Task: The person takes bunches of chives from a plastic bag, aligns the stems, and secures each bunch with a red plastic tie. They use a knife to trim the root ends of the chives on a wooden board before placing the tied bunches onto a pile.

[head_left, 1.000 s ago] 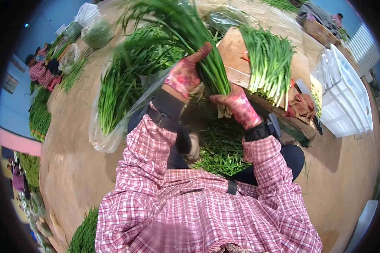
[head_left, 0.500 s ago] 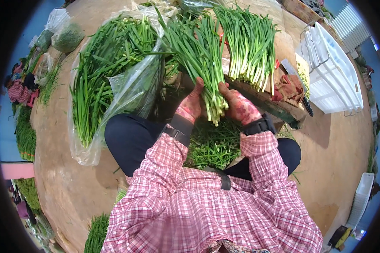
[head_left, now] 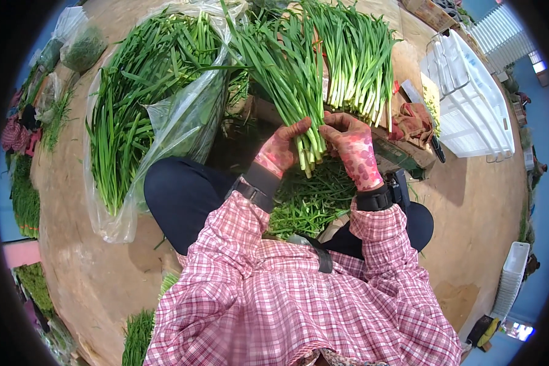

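Observation:
A loose bunch of long green leafy stalks with pale bases [head_left: 280, 78] is between my hands, tips away from me. My left hand [head_left: 282, 145] grips the bunch's lower end from the left, thumb over it. My right hand [head_left: 354, 149] is closed at the base from the right, fingers curled on the stalks. Both wear pink patterned gloves. An aligned row of similar stalks [head_left: 357, 73] lies on a wooden board [head_left: 404, 55], beside a knife [head_left: 412, 91] and a reddish crumpled cloth [head_left: 412, 122]. At left, more stalks [head_left: 134, 97] fill a clear plastic bag [head_left: 171, 140].
Green trimmings [head_left: 299, 213] lie between my bent legs. Stacked white crates [head_left: 470, 104] stand at right, more white trays [head_left: 509, 277] at lower right. Further greens [head_left: 137, 338] lie at lower left. At far left, a person in a checked shirt [head_left: 13, 133] sits among heaps of greens.
The bunch has come down from a raised, slanted position to lie nearly lengthways before me. My hands moved lower and closer together; in the last half second my right fingers curled further round the base.

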The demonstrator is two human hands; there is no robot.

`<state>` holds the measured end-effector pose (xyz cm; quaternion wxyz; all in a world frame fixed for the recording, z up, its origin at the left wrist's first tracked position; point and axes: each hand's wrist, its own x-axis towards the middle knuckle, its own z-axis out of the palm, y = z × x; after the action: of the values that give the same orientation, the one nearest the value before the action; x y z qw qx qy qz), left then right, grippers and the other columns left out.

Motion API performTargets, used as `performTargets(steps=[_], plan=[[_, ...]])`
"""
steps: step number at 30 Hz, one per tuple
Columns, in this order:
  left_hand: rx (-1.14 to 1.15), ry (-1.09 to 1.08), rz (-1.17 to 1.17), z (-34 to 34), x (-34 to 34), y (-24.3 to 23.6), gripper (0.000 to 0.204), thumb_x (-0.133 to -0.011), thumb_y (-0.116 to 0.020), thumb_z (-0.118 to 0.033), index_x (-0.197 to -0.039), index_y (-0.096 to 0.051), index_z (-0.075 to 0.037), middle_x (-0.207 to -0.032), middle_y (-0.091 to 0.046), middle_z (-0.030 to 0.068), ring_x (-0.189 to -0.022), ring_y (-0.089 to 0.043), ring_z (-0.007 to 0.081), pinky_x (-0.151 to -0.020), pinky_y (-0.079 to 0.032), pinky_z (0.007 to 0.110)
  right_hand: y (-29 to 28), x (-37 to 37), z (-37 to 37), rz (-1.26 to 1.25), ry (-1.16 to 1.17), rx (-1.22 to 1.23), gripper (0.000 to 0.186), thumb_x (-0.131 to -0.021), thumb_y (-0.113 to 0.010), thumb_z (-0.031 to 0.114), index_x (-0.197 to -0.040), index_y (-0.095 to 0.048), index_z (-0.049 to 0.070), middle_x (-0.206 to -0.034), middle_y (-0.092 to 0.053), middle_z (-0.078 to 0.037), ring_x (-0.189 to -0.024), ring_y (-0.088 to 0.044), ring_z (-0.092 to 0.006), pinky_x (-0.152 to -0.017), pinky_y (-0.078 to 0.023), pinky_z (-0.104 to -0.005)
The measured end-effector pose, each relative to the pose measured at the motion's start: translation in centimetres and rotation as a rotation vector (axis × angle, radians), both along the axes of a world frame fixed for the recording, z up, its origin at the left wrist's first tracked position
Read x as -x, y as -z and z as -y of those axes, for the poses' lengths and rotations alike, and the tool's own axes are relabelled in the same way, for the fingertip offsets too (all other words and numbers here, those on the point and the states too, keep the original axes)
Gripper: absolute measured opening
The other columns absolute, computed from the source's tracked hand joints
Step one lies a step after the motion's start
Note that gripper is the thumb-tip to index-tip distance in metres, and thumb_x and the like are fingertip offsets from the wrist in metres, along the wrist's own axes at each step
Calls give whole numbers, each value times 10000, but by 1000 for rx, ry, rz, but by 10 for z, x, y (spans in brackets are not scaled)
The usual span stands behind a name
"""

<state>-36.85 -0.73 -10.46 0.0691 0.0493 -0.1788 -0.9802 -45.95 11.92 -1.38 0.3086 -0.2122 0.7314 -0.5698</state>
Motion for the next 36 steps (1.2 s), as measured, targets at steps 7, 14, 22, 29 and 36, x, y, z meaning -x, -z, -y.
performTargets(steps=[7, 14, 22, 29, 36], plan=[[160, -101, 155, -8, 4, -6, 437, -843, -667, -179, -1225, -572, 10, -992, -678, 78, -783, -661, 164, -691, -545, 302, 22, -8, -3, -48, 100, 148, 154, -854, -670, 81, -960, -605, -10, -804, -604, -5, -637, -532, -48, -556, -422, -194], [165, -164, 323, -8, -2, -20, 272, -852, -624, -171, -1037, -644, 27, -892, -684, 102, -773, -680, 219, -653, -569, 330, 22, -16, -35, 446, 138, 493, 144, -845, -642, 53, -959, -555, 46, -861, -617, -40, -648, -575, -100, -530, -456, -222], [345, -266, 337, -21, 9, -1, 259, -828, -650, -127, -1046, -643, 12, -876, -681, 86, -749, -676, 212, -634, -570, 334, 7, 23, 40, -274, 75, -186, 267, -841, -666, 190, -991, -627, -28, -820, -642, -76, -707, -616, -169, -653, -506, -325], [343, -271, 304, -13, 2, 17, 256, -823, -660, -67, -1075, -623, -43, -933, -667, 68, -813, -665, 215, -697, -571, 385, 31, 28, 37, -29, 146, 45, 386, -815, -727, 323, -951, -627, -24, -715, -640, -90, -628, -604, -191, -596, -485, -313], [48, -212, 272, -16, -1, 11, 276, -898, -597, -145, -1157, -605, -52, -987, -667, 95, -872, -663, 232, -784, -560, 398, 26, 26, 40, -273, 132, -122, 235, -851, -680, 243, -903, -652, 16, -731, -642, -48, -564, -551, -100, -463, -425, -260]])
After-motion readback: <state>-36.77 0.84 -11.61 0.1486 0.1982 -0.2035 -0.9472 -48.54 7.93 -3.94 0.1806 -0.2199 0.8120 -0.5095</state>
